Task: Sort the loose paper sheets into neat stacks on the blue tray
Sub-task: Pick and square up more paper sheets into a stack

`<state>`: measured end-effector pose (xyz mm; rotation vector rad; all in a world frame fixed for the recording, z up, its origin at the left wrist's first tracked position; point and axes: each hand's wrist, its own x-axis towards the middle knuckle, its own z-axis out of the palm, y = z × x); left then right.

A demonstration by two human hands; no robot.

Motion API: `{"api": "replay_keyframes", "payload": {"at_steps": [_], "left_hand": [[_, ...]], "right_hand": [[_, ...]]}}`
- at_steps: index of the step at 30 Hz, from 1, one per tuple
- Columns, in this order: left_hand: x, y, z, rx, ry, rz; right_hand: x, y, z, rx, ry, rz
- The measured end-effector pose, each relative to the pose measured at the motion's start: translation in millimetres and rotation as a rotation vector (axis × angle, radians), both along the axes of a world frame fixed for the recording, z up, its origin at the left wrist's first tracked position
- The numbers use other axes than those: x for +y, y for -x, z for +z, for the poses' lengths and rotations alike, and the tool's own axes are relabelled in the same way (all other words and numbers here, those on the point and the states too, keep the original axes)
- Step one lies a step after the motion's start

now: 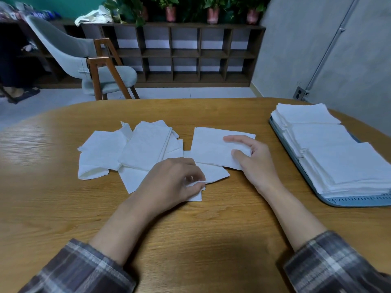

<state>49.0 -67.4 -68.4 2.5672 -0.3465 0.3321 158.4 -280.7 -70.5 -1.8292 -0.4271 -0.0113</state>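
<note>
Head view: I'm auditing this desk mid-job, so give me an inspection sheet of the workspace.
Surface: oval light-wood table, glossy.
Job's things: loose white paper sheets heaped at centre; blue plastic tray at right carrying three white paper stacks.
Clutter: nothing seen.
Hands: left hand pinches the corner of a low white sheet; right hand grips the edge of a flat white sheet.
Cables: nothing seen on the table; grey wall conduit runs to a socket.
Surroundings: grey padded chair with wooden legs, dark cubby shelf, potted plants.
</note>
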Motion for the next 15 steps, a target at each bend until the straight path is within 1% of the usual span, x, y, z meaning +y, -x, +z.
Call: {"api": "replay_keyframes", "payload": {"at_steps": [3, 6, 9, 12, 15], "left_hand": [[-5, 1, 1, 0.012, 0.039, 0.051], [-13, -1, -3, 0.016, 0.093, 0.148], [-19, -6, -6, 0.023, 0.095, 0.22], [-19, -7, -4, 0.03, 0.054, 0.175], [-15, -4, -4, 0.057, 0.059, 0.092]], "right_hand": [[0, 0, 0, 0.004, -0.001, -0.002], [1, 0, 0, 0.0, -0.005, 0.005], [2, 1, 0, -0.008, -0.004, 0.013], [3, 2, 0, 0.005, 0.002, 0.016], [3, 2, 1, 0.012, 0.006, 0.01]]}}
